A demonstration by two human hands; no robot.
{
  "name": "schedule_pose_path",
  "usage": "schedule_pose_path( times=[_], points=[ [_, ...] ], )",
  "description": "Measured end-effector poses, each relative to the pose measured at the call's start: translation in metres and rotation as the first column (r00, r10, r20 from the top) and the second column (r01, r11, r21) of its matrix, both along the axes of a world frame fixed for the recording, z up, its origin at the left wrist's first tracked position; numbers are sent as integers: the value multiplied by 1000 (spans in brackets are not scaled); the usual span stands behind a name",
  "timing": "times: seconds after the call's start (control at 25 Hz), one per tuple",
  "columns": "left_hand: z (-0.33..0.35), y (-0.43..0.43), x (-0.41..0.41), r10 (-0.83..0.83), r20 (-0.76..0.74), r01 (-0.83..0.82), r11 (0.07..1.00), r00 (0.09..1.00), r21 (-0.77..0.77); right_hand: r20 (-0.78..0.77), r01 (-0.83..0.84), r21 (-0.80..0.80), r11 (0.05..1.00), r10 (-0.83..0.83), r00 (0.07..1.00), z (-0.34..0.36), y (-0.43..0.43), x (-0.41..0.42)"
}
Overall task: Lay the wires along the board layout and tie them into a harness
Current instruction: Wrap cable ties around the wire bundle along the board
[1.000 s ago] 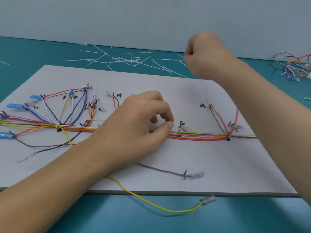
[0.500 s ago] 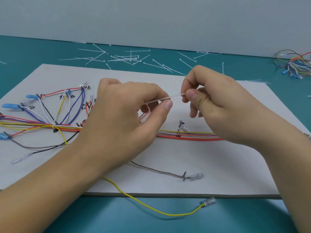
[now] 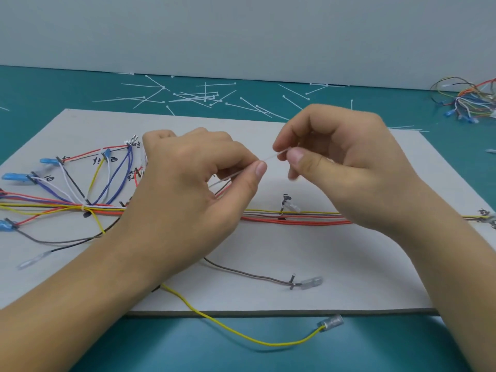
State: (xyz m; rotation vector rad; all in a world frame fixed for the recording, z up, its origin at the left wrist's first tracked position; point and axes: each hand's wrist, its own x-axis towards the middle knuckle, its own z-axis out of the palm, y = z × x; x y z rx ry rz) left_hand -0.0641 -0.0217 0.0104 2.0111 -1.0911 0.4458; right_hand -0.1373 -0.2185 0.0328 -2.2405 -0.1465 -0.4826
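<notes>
**Teal table (image 3: 402, 347), grey board (image 3: 349, 267): two hands pinch one cable tie (image 3: 271, 156) above the wires**

Teal tabletop carries the flat grey board, and a pale wall (image 3: 241, 30) closes the back. The thin white cable tie is in the air above the middle of the board, sloping up from left to right. The left hand (image 3: 193, 191) pinches its lower part between thumb and forefinger. The right hand (image 3: 349, 167) pinches its upper end the same way, with the other fingers curled in.

Below the hands the main wire run (image 3: 308, 220) of red, yellow and dark wires lies across the board from left to right. At the left it fans out into blue, white, yellow and red branches ending in blue connectors (image 3: 13, 176). A small white tie (image 3: 84, 208) cinches the run at the fan's root.

Plain board shows between the run and the near edge, crossed only by a brown wire (image 3: 249, 272) with a clear end sleeve. A yellow wire (image 3: 241, 335) drops over the near edge onto the table and ends in a clear sleeve (image 3: 330, 322).

Black handwritten characters sit beside the branch ends; two near the blue connectors read 白 (image 3: 49, 179), the others are too small to read.

Past the board's far edge loose white ties (image 3: 193, 96) lie scattered on the table. At the far right a tangle of coloured wires (image 3: 472, 103) lies near the wall.
</notes>
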Motion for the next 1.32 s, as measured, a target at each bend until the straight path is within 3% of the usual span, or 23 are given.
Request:
schedule_pose_path(
  times=[0.12, 0.32, 0.8, 1.32],
  points=[
    [2, 2, 0, 25, 22, -25, 1000, 999, -2, 98, 76, -49, 996, -71, 993, -2, -7, 2],
    [3, 2, 0, 28, 29, -28, 1000, 999, 7, 109, 67, 84, 994, -76, 991, -5, -8, 4],
    [-2, 1, 3, -12, -23, 13, 999, 1000, 32, 73, -38, 274, 961, 19, 997, 0, -11, 3],
    [-1, 2, 3, 0, -50, 2, 999, 999, 47, -57, 3, 311, 951, 15, 998, 0, -10, 3]
  ],
)
